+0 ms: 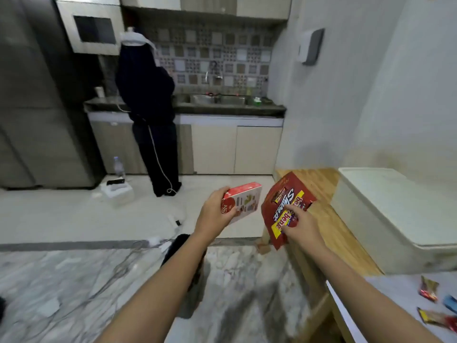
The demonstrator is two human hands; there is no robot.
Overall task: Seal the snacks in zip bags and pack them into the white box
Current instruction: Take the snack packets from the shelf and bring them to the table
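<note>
Snack boxes sit in both of my grips in the head view. My left grip [215, 214] is curled around the near end of a small red-and-white carton [243, 203], thumb on top and fingers underneath, and holds it in the air above the floor, left of the wooden surface [329, 219]. My right grip [300, 227] clutches a larger dark red snack box [284, 209] with white and yellow lettering, fingers bent over its printed face. That box is tilted, with its far corner over the left edge of the wooden surface. I cannot tell whether it touches the wood. The two cartons are close together but apart.

The white box [385, 211] stands on the right part of the wooden surface, against the wall and well apart from both grips. Its top looks closed by a white lid. Near right, a few loose wrapped snacks [429, 288] lie on a pale surface [385, 293], red and gold wrappers among them.

At the far side, another person in dark clothes [148, 107] stands at the kitchen sink [217, 99], back turned to me. A water bottle [118, 167] stands on the floor to that person's left, and cables [118, 263] trail across the marble floor at near left.
</note>
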